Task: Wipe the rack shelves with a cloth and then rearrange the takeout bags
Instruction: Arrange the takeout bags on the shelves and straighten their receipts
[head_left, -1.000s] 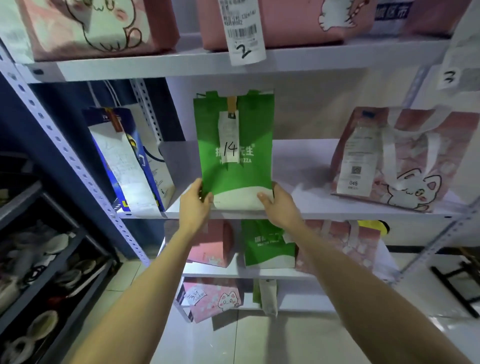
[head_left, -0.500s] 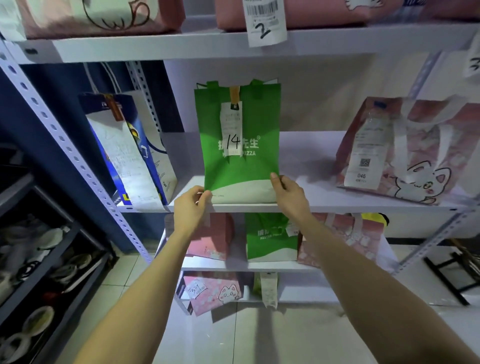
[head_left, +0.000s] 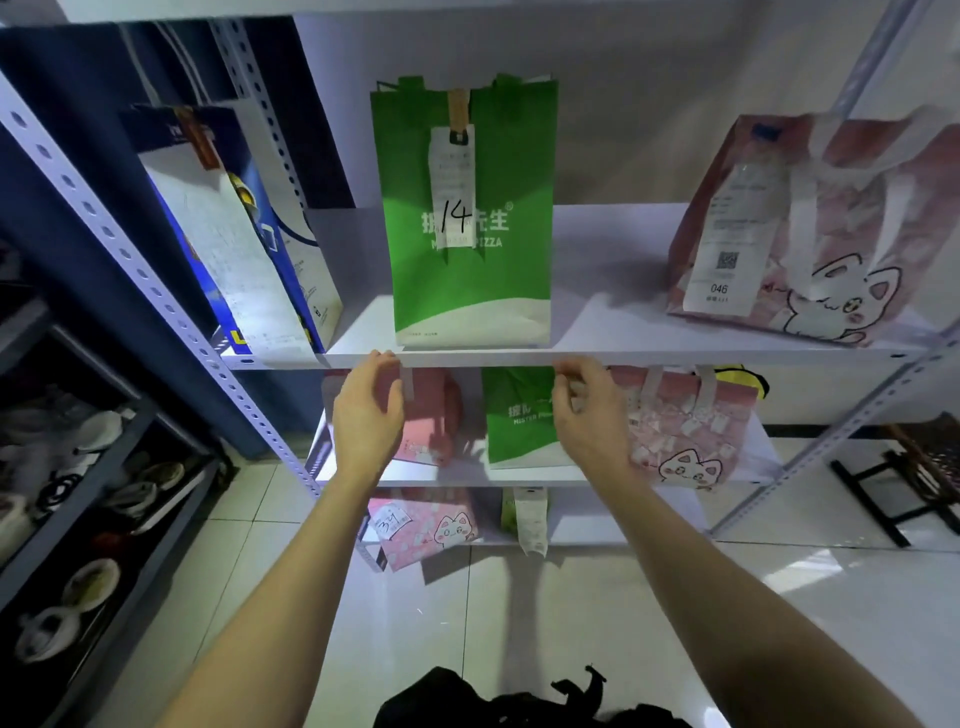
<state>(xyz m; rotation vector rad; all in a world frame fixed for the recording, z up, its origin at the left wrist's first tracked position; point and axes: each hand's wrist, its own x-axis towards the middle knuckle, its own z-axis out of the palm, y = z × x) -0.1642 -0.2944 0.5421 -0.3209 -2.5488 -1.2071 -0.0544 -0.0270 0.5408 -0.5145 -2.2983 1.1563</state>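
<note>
A green takeout bag (head_left: 470, 218) with a receipt marked 14 stands upright in the middle of the white rack shelf (head_left: 649, 332). My left hand (head_left: 366, 415) and my right hand (head_left: 592, 415) hover just below the shelf's front edge, fingers apart, holding nothing. A blue and white bag (head_left: 244, 228) leans at the shelf's left end. A pink cat bag (head_left: 810, 228) sits at the right. On the shelf below are a pink bag (head_left: 431, 415), a second green bag (head_left: 519, 421) and another pink cat bag (head_left: 691, 426).
The lowest shelf holds a pink bag marked 34 (head_left: 421, 525) and a small bag with a receipt (head_left: 527, 514). A dark rack (head_left: 104, 467) with dishes stands at the left. A black stand (head_left: 893, 478) is on the tiled floor at the right.
Both hands let go of the green bag's bottom corners and dropped below the shelf edge. The bag now stands alone on the shelf. The view tilted downward.
</note>
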